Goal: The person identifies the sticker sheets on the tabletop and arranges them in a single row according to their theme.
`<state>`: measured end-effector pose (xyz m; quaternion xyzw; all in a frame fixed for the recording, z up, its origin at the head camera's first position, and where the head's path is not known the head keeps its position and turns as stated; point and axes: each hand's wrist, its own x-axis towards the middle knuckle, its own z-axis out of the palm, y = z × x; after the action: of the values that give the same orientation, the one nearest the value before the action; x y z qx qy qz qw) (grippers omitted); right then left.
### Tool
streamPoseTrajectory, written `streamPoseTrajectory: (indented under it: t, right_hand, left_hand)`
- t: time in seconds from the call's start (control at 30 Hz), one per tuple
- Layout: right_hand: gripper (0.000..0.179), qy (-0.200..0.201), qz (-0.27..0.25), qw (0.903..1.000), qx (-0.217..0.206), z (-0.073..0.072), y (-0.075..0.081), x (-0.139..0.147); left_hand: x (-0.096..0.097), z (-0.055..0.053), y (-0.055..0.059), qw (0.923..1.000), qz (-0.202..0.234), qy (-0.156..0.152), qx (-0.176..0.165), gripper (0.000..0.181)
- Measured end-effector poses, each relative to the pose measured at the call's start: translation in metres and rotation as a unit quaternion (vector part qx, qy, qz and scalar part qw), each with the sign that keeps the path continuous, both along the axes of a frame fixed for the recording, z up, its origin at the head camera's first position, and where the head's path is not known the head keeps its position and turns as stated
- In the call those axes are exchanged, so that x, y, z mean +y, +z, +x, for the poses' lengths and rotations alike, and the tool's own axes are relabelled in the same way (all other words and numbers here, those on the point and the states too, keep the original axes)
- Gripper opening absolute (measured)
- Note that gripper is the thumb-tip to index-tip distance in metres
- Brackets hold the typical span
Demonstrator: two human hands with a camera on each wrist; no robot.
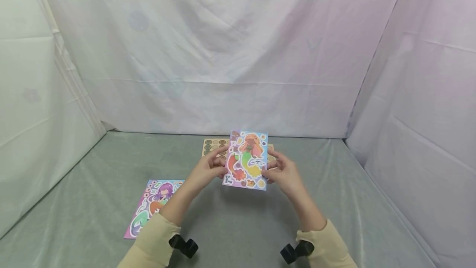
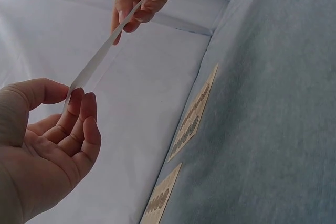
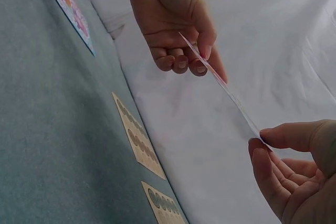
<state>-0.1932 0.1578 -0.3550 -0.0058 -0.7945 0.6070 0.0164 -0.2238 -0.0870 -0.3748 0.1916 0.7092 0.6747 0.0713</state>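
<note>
While left hand [image 1: 213,165] pinches left edge of bright sticker sheet [image 1: 245,160], right hand [image 1: 285,173] pinches its right edge, so both grips hold it. Sheet up in air over middle of bench [image 1: 238,230]. Behind it, far on bench, two tan cards [image 3: 139,140] with round shapes. Left and near, purple sticker sheet [image 1: 153,202] lies flat.

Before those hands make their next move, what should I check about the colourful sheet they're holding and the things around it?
1. Left fingers pinch one edge of the lifted picture sheet: ok.
2. Right fingers pinch the opposite edge: ok.
3. Lifted picture sheet clear of the table: ok.
4. Other picture sheet lying apart on the table: ok.
5. Tan sheets unblocked in the head view: not ok, partly hidden.
6. Any picture peeling loose: cannot tell, too small.
</note>
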Motion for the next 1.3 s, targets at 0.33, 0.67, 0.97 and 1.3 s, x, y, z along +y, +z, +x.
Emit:
streamPoseTrajectory:
  t: [0.33, 0.67, 0.97, 1.3]
  right_hand:
    - [0.063, -0.002, 0.004, 1.0000, 0.007, 0.005, -0.012, -0.007]
    - [0.062, 0.014, 0.001, 0.9998, 0.013, 0.011, -0.019, -0.013]
    - [0.064, 0.037, 0.003, 0.9991, 0.020, 0.016, -0.025, -0.019]
    - [0.063, 0.068, 0.003, 0.9975, 0.019, 0.019, -0.030, -0.023]
  left_hand:
    - [-0.010, 0.006, -0.005, 0.9996, -0.027, -0.006, -0.003, 0.066]
    - [-0.021, 0.013, -0.008, 0.9992, -0.036, -0.018, -0.005, 0.067]
    - [-0.033, 0.019, -0.012, 0.9980, -0.056, -0.030, 0.008, 0.069]
    - [-0.045, 0.024, -0.016, 0.9960, -0.080, -0.036, 0.015, 0.068]
